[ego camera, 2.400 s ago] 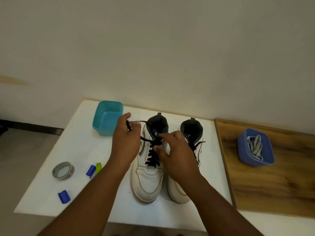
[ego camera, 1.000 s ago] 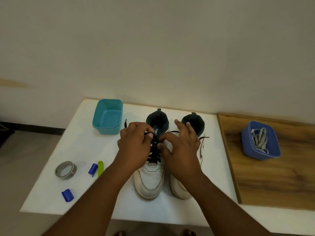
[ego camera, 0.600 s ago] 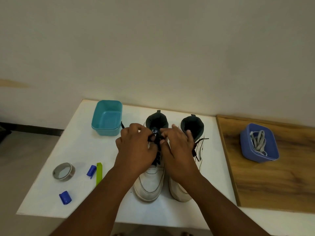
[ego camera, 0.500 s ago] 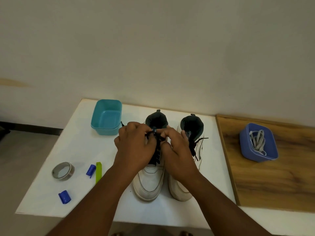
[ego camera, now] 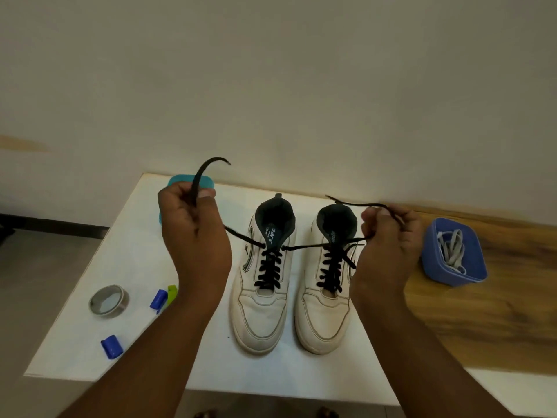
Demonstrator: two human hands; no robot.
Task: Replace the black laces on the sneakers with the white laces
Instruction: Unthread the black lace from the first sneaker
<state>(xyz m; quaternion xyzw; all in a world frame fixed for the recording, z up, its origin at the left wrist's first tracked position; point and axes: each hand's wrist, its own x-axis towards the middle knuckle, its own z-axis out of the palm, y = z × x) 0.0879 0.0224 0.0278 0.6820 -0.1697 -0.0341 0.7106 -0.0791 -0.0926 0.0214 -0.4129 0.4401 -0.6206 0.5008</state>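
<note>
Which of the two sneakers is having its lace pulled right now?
The left sneaker: both ends of its black lace are pulled outward by the left hand and right hand.

Only legible-ish text: printed brand label on tongue of left sneaker (ego camera: 265,285), rotated sideways, roughly "Sparx" with smaller unreadable line beside it; similar label on tongue of right sneaker (ego camera: 327,282), partly hidden, too small to read.

Smooth white leather-look sneakers (ego camera: 291,279) with matt black cloth laces (ego camera: 268,268) — matt white tabletop (ego camera: 135,242), grained wood board (ego camera: 497,309) along its right edge.
</note>
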